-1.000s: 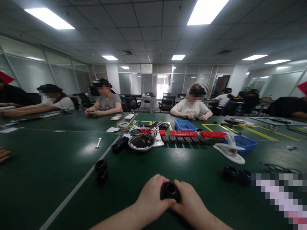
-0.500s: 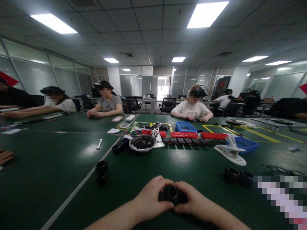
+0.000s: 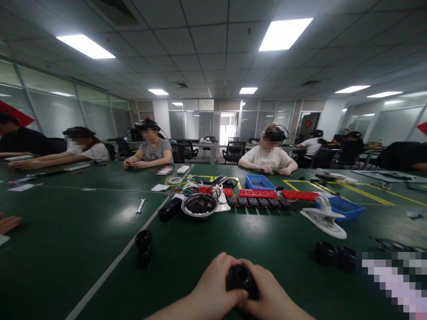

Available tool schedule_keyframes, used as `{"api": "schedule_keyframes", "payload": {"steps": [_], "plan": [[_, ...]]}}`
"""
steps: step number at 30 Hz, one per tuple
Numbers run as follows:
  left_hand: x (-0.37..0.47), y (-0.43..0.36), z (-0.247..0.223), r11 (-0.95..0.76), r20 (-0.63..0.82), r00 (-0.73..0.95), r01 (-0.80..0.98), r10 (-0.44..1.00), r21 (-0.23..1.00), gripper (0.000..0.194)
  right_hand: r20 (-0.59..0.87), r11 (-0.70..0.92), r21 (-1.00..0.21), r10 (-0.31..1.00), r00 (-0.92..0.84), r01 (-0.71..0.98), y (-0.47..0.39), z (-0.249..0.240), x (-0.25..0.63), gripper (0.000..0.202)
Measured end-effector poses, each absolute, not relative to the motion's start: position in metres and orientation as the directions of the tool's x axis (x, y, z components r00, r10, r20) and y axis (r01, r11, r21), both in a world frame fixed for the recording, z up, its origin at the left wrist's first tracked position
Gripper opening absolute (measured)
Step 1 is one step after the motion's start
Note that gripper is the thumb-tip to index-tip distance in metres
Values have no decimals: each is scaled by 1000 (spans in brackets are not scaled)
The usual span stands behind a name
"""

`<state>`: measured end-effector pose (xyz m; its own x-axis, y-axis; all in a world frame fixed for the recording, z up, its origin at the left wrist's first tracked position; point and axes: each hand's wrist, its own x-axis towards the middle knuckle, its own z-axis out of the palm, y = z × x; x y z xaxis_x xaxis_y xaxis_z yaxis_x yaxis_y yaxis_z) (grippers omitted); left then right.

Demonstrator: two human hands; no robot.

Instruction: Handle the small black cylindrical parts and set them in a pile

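A black ring-shaped part [image 3: 241, 274] with a round hole facing up is held close to the table's near edge. My left hand [image 3: 216, 284] wraps round its left side, the thumb across its front. From the right, my right hand [image 3: 267, 289] grips the same part, fingertips near those of the left. More dark material shows between the palms, its outline partly hidden by the fingers. Two similar black parts [image 3: 144, 249] stand close together to the left, and another pair [image 3: 335, 255] sits to the right.
Ahead on the green table [image 3: 100, 231] are a metal bowl [image 3: 199, 205], a black device [image 3: 170, 209], red strips [image 3: 257, 194], a white clamp [image 3: 325, 218] and blue trays [image 3: 259, 182]. A wrench [image 3: 140, 206] lies left. Another person's hand [image 3: 9, 223] rests at the far left.
Both hands have closed in around the black part, and the right hand has shifted left against it. The whole view has tilted slightly upward, so the table objects appear lower.
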<state>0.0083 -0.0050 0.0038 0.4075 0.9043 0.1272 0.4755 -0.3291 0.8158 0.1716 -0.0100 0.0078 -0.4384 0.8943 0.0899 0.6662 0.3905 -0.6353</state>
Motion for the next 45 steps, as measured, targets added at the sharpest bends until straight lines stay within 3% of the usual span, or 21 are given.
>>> {"api": "schedule_keyframes", "payload": {"steps": [3,6,9,14,17,22,27,30,34,37,41,45], "plan": [[3,-1,4,-352,109,491,437,864,828,40,-22,331,-798,819,-574,504,-2,14,186,37],[0,2,1,-342,81,538,406,839,847,42,-154,206,-837,801,-579,508,5,12,193,36],[1,3,-4,-326,58,542,414,838,850,44,-170,205,-763,852,-495,613,7,3,188,41],[9,1,-5,-244,43,346,562,937,791,44,-30,241,-473,957,-289,848,-3,-2,168,31],[11,0,-4,-248,65,315,584,947,773,43,-34,240,-411,960,-278,879,-7,1,165,30],[5,0,-1,-375,127,464,493,877,785,51,-37,340,-573,898,-438,746,-1,6,177,52],[-1,1,3,-483,174,574,444,800,755,47,-176,205,-828,789,-589,522,2,21,191,38],[-2,3,1,-512,203,598,408,775,756,50,-189,158,-868,772,-607,470,1,25,190,34],[2,3,-4,-460,172,553,438,816,772,49,-156,219,-776,842,-516,592,2,10,184,31],[7,-1,-3,-371,106,472,514,875,774,50,-59,263,-647,919,-391,716,1,-5,179,35],[8,-5,3,-333,86,434,534,897,777,58,-36,254,-526,947,-319,812,-2,-9,175,45],[4,-4,3,-370,111,475,496,873,786,50,-20,352,-617,887,-461,704,-1,3,180,58]]}}
